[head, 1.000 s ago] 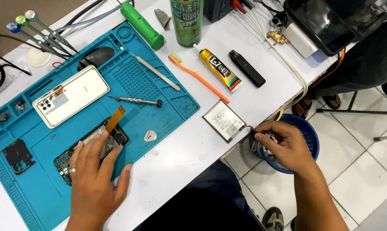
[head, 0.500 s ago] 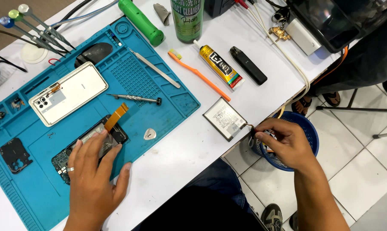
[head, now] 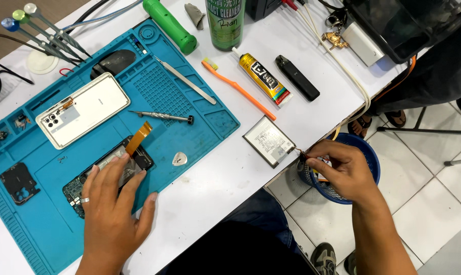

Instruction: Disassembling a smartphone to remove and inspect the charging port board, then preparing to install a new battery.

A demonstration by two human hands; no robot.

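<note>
L hand [head: 110, 203] is lying flat, palm down, fingers spread and loose, not gripping, just pressing on the opened phone body [head: 105, 170] w/ its board exposed. A ring is sitting on one finger. The forearm is coming up from the bottom edge, wrist straight. The phone body is lying in the lower part of the blue repair mat [head: 210, 122], an orange flex cable [head: 138, 137] sticking up from its top end, just past the fingertips.

R hand [head: 342, 170] is reaching out past the table edge, over the blue basket [head: 373, 163] on the floor. Forearm is angling up from bottom right, wrist bent slightly inward. Thumb and forefinger are pinched together on sth small and dark at the corner of the phone battery [head: 268, 141]; can't tell exactly what it is. Other fingers are curled in loosely. The battery is lying flat on the white table [head: 210, 203], right at its edge, near the mat's right corner but not touching it.

Elsewhere on the mat: white back cover [head: 85, 114] w/ camera cut-outs, top left of the phone body; small screwdriver [head: 161, 117] beside the flex cable; white pick [head: 179, 159] just R of the phone body; metal tweezers [head: 184, 80] further up; black frame piece [head: 19, 182] at far left.

On the table beyond the battery: orange toothbrush [head: 238, 89], yellow glue tube [head: 263, 76], black slim device [head: 297, 78], green spray can [head: 225, 23], green handle [head: 169, 25].
</note>
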